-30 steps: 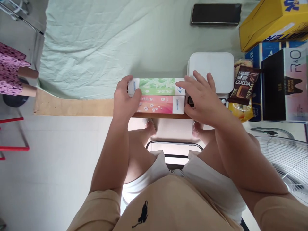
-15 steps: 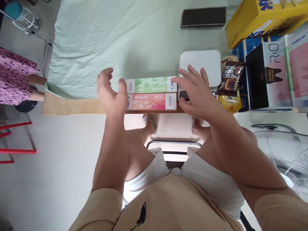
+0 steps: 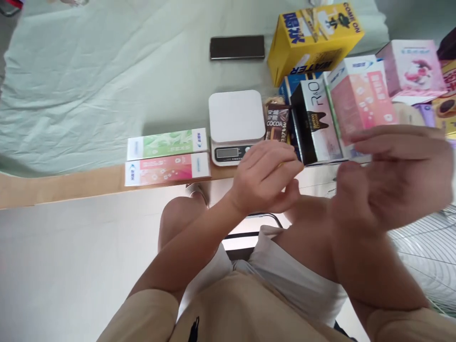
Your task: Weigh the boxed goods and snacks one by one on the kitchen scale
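My left hand point(image 3: 265, 175) is curled in front of the cocoa snack packet point(image 3: 278, 121), by the right corner of a white kitchen scale point(image 3: 237, 118). A bit of yellow shows between its bent fingers; whether they hold anything is hidden. My right hand point(image 3: 399, 175), smeared by motion, is in front of a pink-and-white box point(image 3: 359, 95), with fingers stretched forward and thumb apart. Nothing shows between them. Left of the scale, a green carton point(image 3: 166, 143) and a pink carton point(image 3: 167, 168) lie side by side along the table edge.
A black phone point(image 3: 237, 48) lies behind the scale. Toward the right stand a yellow box point(image 3: 315, 42), a black-and-pink box point(image 3: 317, 123) and a pink box point(image 3: 411, 69). Pale green cloth point(image 3: 99, 71) covers the table. A fan point(image 3: 423, 247) stands low on the right.
The view has swung to the right, bringing in more boxes. Both hands have moved right, away from the two cartons. My left hand's fingers have curled.
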Demonstrator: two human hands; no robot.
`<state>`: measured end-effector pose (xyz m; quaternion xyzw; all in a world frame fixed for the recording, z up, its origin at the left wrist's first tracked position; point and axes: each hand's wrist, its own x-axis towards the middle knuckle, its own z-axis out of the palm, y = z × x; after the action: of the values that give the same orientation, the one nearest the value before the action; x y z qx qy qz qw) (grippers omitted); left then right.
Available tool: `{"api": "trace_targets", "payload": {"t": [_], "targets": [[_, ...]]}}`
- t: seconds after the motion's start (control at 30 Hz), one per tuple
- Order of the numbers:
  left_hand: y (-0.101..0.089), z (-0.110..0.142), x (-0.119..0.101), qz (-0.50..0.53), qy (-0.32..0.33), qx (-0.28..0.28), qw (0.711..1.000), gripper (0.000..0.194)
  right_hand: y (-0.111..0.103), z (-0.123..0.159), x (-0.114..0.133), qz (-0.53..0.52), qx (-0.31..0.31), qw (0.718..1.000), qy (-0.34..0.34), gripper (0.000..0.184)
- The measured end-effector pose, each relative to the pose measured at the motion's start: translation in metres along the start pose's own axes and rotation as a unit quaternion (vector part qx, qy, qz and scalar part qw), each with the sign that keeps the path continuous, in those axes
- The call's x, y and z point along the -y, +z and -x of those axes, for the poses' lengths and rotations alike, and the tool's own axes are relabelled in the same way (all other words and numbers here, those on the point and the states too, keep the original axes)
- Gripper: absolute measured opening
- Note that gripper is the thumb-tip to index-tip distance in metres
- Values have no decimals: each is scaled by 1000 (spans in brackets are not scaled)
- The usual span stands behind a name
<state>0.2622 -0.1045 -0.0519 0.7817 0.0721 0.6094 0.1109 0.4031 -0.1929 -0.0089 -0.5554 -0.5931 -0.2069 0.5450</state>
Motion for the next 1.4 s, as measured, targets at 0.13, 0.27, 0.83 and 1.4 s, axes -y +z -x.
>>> {"api": "trace_targets", "payload": {"t": [0.13, 0.27, 0.83, 1.4], "targets": [[49, 8, -6, 42, -26, 50, 997, 33, -38, 6, -59, 112, -5, 993, -22, 45], [83, 17, -13, 37, -67, 90, 993, 50, -55, 14, -79, 186, 81, 976, 74, 57], [52, 12, -23, 113, -112, 99, 982, 85, -1, -6, -12, 20, -13, 997, 73, 32], [-46, 48, 26, 109, -301, 103, 942, 87, 110, 20, 32, 130, 282, 941, 135, 30]]}}
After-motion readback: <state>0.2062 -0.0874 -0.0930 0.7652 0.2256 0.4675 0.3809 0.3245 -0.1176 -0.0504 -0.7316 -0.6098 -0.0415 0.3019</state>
